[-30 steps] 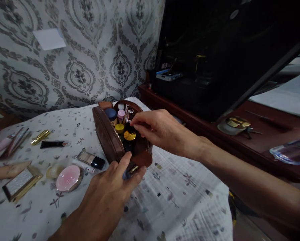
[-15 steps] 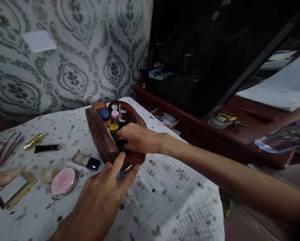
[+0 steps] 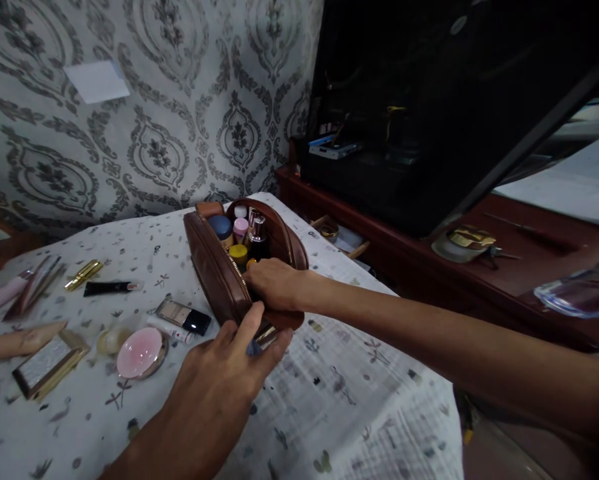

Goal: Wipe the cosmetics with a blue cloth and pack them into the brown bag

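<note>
A brown makeup bag (image 3: pixel 218 263) lies unzipped on the cloth, its mouth facing up. My left hand (image 3: pixel 224 377) grips its near end, index finger and thumb on either side of the zipped edge. My right hand (image 3: pixel 274 283) reaches down into the bag; its fingers are hidden, so what they hold cannot be seen. Inside, beyond that hand, stand a blue-lidded jar (image 3: pixel 221 229), a pink-capped bottle (image 3: pixel 240 229), a yellow-lidded pot (image 3: pixel 238 254) and a dark bottle with a shiny cap (image 3: pixel 258 237).
Left of the bag lie a foundation bottle (image 3: pixel 182 315), a pink round compact (image 3: pixel 139 353), a black tube (image 3: pixel 109 288), a gold lipstick (image 3: pixel 83 275) and a rectangular palette (image 3: pixel 49 367). Another person's hand (image 3: pixel 32 339) rests beside the palette. A television (image 3: pixel 404 100) stands on the red-brown cabinet (image 3: pixel 379 247).
My right hand has sunk slightly deeper into the bag, uncovering more of the pots behind it. My left hand keeps its grip. The whole view has shifted a little.
</note>
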The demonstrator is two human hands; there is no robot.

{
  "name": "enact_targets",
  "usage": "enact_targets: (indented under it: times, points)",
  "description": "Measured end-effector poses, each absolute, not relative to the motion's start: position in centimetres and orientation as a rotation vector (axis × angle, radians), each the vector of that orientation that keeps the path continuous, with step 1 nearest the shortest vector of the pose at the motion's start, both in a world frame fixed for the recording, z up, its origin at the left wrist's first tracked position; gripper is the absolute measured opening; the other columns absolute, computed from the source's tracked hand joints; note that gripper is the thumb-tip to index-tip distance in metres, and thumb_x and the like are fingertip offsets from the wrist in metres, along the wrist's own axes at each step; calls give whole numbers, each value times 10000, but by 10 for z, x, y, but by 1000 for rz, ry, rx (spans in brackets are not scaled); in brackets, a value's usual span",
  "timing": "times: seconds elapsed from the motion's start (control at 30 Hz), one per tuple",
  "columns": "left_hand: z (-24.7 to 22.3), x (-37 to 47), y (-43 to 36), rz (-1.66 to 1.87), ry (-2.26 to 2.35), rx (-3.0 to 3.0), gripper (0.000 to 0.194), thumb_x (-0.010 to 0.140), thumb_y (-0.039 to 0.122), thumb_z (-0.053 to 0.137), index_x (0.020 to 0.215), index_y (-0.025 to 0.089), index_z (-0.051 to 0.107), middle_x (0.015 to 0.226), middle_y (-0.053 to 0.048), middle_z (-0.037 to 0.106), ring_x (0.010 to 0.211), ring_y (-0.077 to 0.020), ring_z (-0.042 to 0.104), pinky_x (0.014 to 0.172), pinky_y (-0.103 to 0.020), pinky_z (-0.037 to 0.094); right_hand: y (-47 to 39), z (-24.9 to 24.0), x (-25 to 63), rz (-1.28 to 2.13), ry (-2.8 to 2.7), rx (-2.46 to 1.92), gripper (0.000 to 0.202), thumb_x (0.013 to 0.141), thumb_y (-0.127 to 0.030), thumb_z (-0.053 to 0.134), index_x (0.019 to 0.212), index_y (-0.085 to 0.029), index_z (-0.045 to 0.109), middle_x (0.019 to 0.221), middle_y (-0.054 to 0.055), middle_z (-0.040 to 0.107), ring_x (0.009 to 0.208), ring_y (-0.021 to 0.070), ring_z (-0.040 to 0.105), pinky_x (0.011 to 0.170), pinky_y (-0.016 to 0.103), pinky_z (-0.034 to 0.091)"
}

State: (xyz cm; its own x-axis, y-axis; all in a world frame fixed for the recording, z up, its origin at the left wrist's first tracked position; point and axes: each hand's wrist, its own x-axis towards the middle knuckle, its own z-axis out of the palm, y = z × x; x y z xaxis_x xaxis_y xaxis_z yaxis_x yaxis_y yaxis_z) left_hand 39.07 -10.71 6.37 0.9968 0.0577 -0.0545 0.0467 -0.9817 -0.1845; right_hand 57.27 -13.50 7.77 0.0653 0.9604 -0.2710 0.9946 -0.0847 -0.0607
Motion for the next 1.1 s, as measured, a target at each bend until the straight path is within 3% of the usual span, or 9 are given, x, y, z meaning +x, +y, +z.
enact_targets:
  times: [0.17,0.43,0.83,0.93,1.1]
  points:
    - [66,392,-108,98,-60,-2955,902,713,-64,511,1479,395,381,1555,-133,377,1071,-267,672,699,-353,633,-133,77,575,-507,2081,2185,242,892,-119,561,1088,-80,699,1080,159,736,1022,276,705,797,311,526]
    - [63,394,-107,99,-59,-2971,934,696,-75,490,1498,383,349,1551,-141,371,1085,-278,667,686,-348,633,-132,73,576,-358,2091,2203,219,876,-142,589,1048,-91,714,999,163,750,994,295,713,764,318,522]
    - [64,391,-108,50,-34,-2933,936,668,-89,468,1483,359,370,1567,-157,350,1058,-265,675,671,-344,626,-129,81,575,-469,2032,2185,244,891,-126,555,1074,-80,710,1005,164,742,908,246,710,696,280,486]
    - [63,389,-107,17,-30,-2916,916,679,-73,482,1479,362,382,1556,-145,374,1042,-261,680,666,-337,624,-139,90,579,-451,2188,2358,254,864,-100,569,1088,-90,688,980,135,733,840,201,682,651,250,444]
    - [54,386,-103,-110,5,-2893,857,702,-24,505,1467,352,411,1525,-144,417,1016,-270,685,626,-329,615,-172,112,579,8,2358,3054,202,964,-190,501,991,-128,692,792,27,677,705,116,582,645,221,389]
